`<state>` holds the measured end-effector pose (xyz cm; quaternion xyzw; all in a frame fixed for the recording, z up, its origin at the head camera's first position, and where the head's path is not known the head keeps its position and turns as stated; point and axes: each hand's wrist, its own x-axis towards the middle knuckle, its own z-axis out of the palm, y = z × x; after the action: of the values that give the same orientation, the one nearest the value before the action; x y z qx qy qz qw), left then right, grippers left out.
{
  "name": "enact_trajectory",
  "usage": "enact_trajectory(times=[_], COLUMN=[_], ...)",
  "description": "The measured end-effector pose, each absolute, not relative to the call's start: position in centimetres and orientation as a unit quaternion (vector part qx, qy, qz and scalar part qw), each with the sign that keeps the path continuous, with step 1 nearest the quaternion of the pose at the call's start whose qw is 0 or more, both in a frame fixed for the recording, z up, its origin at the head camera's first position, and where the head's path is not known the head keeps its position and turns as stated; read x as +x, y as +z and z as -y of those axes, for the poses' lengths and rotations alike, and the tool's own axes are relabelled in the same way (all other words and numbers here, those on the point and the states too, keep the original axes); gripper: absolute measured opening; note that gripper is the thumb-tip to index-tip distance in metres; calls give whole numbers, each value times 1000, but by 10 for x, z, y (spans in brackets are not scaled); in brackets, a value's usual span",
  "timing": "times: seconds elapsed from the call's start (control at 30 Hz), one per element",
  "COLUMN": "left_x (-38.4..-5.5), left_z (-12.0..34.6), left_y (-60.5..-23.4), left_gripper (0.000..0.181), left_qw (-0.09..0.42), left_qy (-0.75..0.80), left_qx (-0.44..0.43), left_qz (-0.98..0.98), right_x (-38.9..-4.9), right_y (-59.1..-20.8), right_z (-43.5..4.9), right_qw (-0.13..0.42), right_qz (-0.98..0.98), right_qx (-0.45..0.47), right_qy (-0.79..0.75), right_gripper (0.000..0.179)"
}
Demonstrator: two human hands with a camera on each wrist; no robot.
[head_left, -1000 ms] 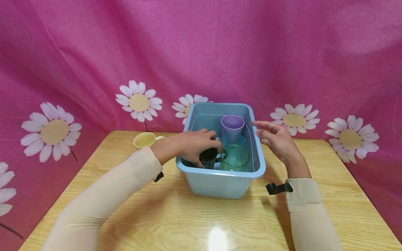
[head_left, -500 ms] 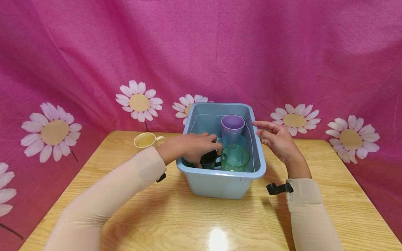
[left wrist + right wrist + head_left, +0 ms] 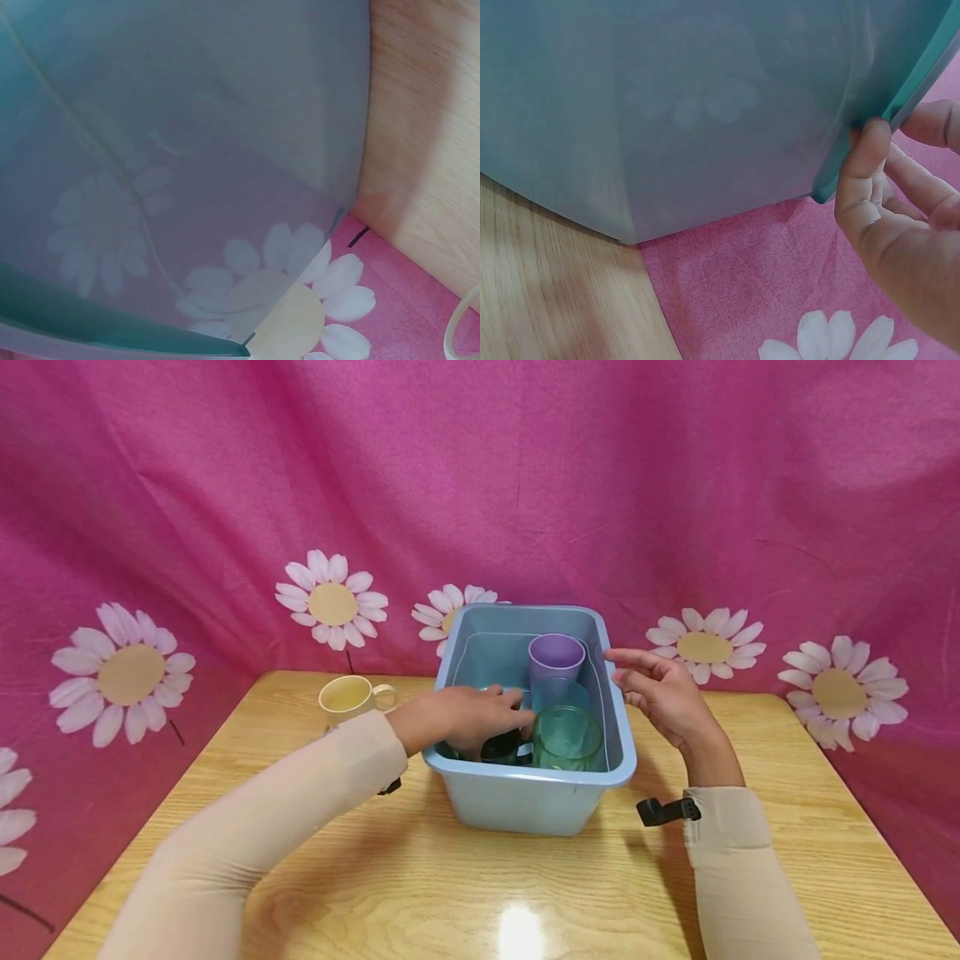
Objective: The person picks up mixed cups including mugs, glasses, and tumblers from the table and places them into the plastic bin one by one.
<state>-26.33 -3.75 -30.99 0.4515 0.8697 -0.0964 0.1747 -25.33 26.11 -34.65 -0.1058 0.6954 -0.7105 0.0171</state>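
Observation:
Inside the blue plastic tub [image 3: 528, 810], my left hand [image 3: 483, 717] reaches down over a dark mug [image 3: 500, 747] with curled fingers and grips it; part of the mug is hidden beneath the hand. Right of this mug stands a clear green glass [image 3: 567, 739]. Behind the glass are a clear blue cup [image 3: 560, 695] and a purple cup [image 3: 557, 653]. My right hand [image 3: 663, 697] pinches the tub's right rim. In the right wrist view its thumb [image 3: 870, 150] lies under the rim and a finger over it. The left wrist view shows only the tub's outer wall [image 3: 225, 112].
A yellow mug [image 3: 347, 695], its handle to the right, stands on the wooden table [image 3: 420, 893] left of the tub. Behind the table hangs a pink cloth [image 3: 480, 485] with white daisies.
My left hand has moved slightly right and lower, and the dark mug sits deeper in the tub. The green glass has shifted a little right. My right hand has stayed at the rim.

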Motion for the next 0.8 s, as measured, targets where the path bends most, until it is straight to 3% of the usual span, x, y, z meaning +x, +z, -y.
enact_trajectory(times=[0.8], left_x=[-263], left_z=[39], left_y=[-298], left_gripper=[74], left_qw=[157], left_qy=[-86], left_qx=[443], left_qz=[-879], right_x=[-252], right_y=[-346], right_z=[-261], right_qw=[18], right_qz=[-689], right_qx=[-100], right_qy=[-718], right_gripper=[37])
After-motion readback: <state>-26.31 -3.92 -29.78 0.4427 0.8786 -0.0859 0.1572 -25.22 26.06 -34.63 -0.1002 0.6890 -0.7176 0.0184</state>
